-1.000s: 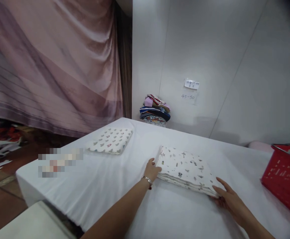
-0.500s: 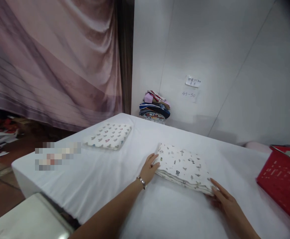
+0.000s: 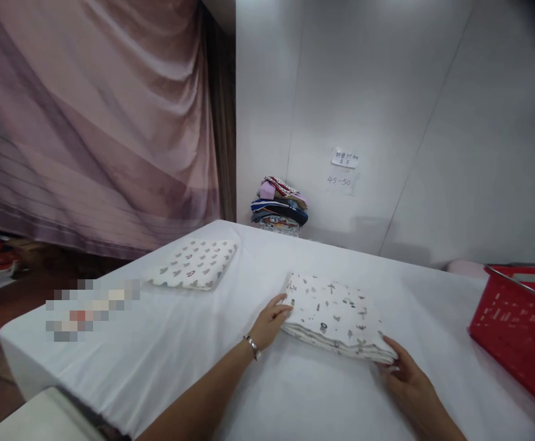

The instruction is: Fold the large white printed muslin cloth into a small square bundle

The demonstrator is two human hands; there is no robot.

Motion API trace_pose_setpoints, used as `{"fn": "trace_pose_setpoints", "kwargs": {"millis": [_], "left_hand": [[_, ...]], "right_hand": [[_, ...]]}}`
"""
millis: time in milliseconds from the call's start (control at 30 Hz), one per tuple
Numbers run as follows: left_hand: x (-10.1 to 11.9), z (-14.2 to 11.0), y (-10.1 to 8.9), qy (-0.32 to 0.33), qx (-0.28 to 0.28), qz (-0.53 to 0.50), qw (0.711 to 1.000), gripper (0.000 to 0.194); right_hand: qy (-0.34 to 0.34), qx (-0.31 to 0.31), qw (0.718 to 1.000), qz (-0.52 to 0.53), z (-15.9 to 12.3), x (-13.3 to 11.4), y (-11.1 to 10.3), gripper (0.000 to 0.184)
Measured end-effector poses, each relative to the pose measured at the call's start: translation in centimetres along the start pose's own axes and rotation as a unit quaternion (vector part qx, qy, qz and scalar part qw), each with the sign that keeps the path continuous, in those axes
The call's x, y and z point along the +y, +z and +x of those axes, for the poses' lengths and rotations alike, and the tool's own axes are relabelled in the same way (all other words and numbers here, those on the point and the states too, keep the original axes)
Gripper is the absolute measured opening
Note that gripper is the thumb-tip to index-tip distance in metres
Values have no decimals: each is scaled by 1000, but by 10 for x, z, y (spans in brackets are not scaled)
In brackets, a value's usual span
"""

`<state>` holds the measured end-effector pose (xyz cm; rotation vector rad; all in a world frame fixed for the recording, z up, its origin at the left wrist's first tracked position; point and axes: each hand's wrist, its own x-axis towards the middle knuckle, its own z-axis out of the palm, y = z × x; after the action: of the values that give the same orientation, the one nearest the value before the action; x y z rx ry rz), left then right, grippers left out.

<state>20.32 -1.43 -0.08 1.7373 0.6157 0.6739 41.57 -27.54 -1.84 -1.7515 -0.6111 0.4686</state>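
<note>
A folded white cloth (image 3: 334, 312) with a small grey and dark print lies in several layers on the white-covered table (image 3: 322, 398). My left hand (image 3: 270, 321), a silver bracelet at its wrist, holds the left edge of the cloth near its front corner. At the front right corner, my right hand (image 3: 407, 380) grips the layers, thumb on top and the other fingers partly hidden beneath. Farther left on the table lies a second folded white cloth (image 3: 196, 263), patterned with grey shapes and a few red and blue ones; neither hand touches it.
A red plastic basket (image 3: 515, 331) with a metal handle stands at the table's right. Behind the table, a pile of folded fabrics (image 3: 279, 205) rests against the wall. A pixelated patch covers something at the table's left. A pinkish curtain (image 3: 111, 122) hangs at left.
Both hands stay at the same ends of the folded cloth, their fingers shifting slightly along its edges. The view tilts a little, so everything sits slightly farther left in the picture.
</note>
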Motion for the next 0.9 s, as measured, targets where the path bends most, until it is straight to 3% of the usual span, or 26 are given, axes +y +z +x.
{"fn": "trace_pose_setpoints", "kwargs": {"millis": [100, 267, 533, 767, 900], "left_hand": [[-8, 1, -2, 15, -20, -44, 999, 32], [-12, -2, -3, 47, -68, -39, 996, 60], [-7, 7, 9, 177, 39, 86, 980, 54], [-6, 8, 7, 215, 30, 122, 968, 47], [16, 18, -6, 235, 39, 160, 958, 44]], "right_hand": [[-40, 5, 995, -90, 3, 8, -1, 71], [-135, 47, 973, -184, 16, 21, -2, 58], [-204, 51, 938, -276, 21, 19, -5, 46], [-257, 53, 913, -312, 22, 8, -12, 39], [-319, 72, 901, -286, 33, -20, -21, 32]]}}
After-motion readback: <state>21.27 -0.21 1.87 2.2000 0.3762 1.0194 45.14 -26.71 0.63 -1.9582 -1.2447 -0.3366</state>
